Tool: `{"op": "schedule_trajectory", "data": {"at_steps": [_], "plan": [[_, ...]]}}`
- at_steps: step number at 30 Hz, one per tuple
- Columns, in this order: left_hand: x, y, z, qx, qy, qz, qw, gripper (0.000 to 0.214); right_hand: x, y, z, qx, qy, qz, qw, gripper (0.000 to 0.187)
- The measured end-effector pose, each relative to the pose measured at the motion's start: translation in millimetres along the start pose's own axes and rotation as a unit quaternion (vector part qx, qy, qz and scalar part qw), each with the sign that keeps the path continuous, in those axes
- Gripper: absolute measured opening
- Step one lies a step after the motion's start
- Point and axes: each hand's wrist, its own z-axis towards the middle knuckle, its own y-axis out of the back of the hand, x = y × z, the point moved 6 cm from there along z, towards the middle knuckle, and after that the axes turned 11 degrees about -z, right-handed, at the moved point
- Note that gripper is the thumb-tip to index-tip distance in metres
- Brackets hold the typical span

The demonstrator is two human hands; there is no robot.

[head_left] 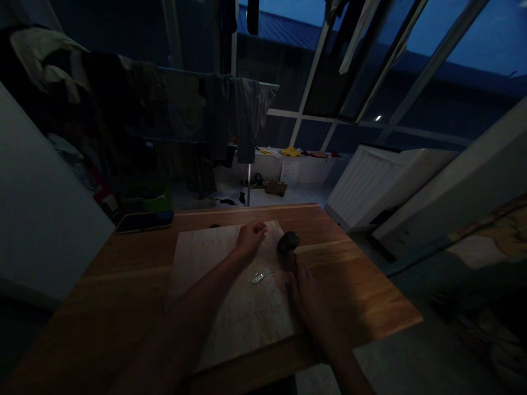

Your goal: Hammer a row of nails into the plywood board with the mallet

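A pale wooden board (230, 318) lies on a brown wooden table (123, 274). My left hand (251, 237) rests on the far part of the board, its fingertips pinched together on something too small to name. My right hand (305, 296) is at the board's right edge, wrapped round the handle of a hammer. The dark hammer head (288, 242) sits just right of my left hand. A few small metal nails (259, 277) lie loose on the board between my two arms.
A dark phone (144, 221) lies at the table's far left corner. Beyond the table stand a rack of hanging clothes (197, 115), a white radiator (370, 181) and large windows. The room is very dim.
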Motion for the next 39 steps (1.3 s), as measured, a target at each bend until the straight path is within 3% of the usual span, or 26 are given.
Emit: {"op": "schedule_trajectory", "data": {"at_steps": [3,12,16,20,24,29,33,39], "plan": [[-2.3,-1.1,-7.0,0.005,-0.026,0.037,0.999,0.003,2.1,0.1,-0.1,0.011,0.007,0.009,1.0,0.059],[-6.5,-2.7,-9.6,0.015,-0.012,0.116,0.993,0.003,-4.7,3.2,3.7,0.015,0.032,0.015,0.999,0.057],[-6.7,-3.1,-12.2,0.01,-0.026,0.128,0.991,0.005,-4.4,8.5,12.7,0.051,0.04,0.048,0.997,0.06],[-3.1,-3.9,-12.1,0.006,-0.033,0.117,0.993,0.013,-9.0,10.8,23.8,0.084,0.009,0.068,0.994,0.056],[3.3,-4.6,-9.8,0.007,-0.024,0.098,0.995,0.021,-14.2,6.3,32.6,0.089,-0.017,0.149,0.985,0.04],[3.1,-4.4,-9.3,0.012,-0.025,0.126,0.992,0.017,-22.5,-16.3,43.9,0.158,-0.128,0.32,0.925,0.033],[0.8,-5.0,-11.6,0.015,-0.013,0.155,0.988,0.014,-19.2,-11.9,56.8,0.12,-0.119,0.343,0.924,0.04],[-0.9,-6.2,-13.3,0.02,-0.01,0.176,0.984,0.013,-9.4,-14.6,62.8,0.137,-0.129,0.347,0.919,0.034]]}}
